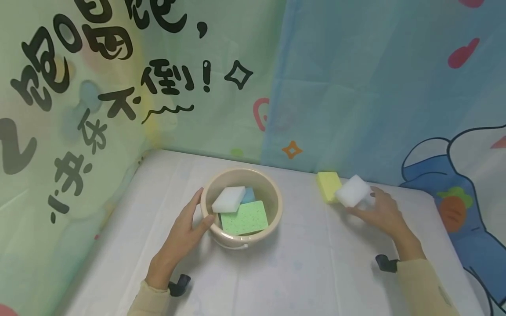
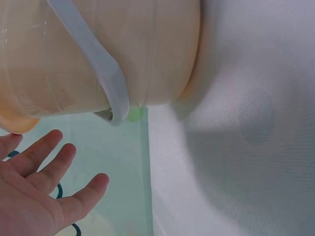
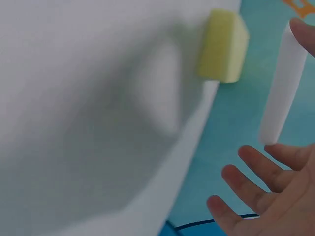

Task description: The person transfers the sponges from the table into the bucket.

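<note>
A cream bucket (image 1: 275, 210) stands on the table, with a white sponge (image 1: 229, 199), a green sponge (image 1: 246, 219) and a partly covered blue sponge (image 1: 248, 195) inside. At its left side, my left hand (image 1: 179, 235) touches the rim with thumb and index finger apart. The other fingers (image 2: 51, 167) spread loosely below the bucket wall in the left wrist view. Between thumb and fingertips, my right hand (image 1: 381, 213) pinches another white sponge (image 1: 353, 191) by its edges, raised above the table. Just left of this sponge lies a yellow sponge (image 1: 328, 186).
The white-covered table (image 1: 300, 272) meets a printed blue and green cloth backdrop (image 1: 336, 87) along its far edge. A pale handle (image 2: 98, 59) hangs down the bucket's outer wall. Dark wrist mounts (image 1: 179, 285) show at both sleeves.
</note>
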Demonstrator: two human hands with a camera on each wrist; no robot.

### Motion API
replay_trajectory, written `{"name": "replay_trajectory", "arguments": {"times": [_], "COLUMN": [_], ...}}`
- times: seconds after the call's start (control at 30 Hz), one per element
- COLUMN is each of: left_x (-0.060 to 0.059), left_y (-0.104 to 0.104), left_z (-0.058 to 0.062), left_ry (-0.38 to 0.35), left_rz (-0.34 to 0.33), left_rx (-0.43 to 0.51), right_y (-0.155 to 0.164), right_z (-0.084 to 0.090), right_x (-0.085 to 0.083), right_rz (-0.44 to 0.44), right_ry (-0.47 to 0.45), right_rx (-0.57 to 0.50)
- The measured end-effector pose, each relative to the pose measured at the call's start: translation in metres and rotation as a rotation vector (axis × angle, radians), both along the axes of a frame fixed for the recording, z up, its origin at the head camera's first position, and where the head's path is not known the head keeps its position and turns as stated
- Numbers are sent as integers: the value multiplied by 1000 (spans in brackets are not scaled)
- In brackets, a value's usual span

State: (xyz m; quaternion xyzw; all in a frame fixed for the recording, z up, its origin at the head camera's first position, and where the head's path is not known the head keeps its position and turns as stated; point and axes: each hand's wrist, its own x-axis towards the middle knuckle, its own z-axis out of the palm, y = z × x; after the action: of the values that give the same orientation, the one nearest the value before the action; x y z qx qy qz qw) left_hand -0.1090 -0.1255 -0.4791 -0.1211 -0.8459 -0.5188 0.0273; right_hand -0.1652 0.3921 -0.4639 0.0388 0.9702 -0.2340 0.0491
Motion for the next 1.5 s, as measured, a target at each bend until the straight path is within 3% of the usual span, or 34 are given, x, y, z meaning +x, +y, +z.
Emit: {"name": "replay_trajectory", "arguments": {"times": [0.6,0.8,1.03,1.5], "left_x": [0,1,2,1], "left_y": [1,1,0,1], "left_z": [-3,-2,-2,-2], "left_ry": [5,7,3,8], "left_rz": [10,9,14,12], "left_rx": [8,8,5,12], "right_y": [-60,-81,-112,-168], "right_z": [54,70,81,87], "right_x": [22,24,22,18], "right_rz": [249,349,456,585], "right_ry": [82,181,259,226], "right_rx": [26,12,-9,40]}}
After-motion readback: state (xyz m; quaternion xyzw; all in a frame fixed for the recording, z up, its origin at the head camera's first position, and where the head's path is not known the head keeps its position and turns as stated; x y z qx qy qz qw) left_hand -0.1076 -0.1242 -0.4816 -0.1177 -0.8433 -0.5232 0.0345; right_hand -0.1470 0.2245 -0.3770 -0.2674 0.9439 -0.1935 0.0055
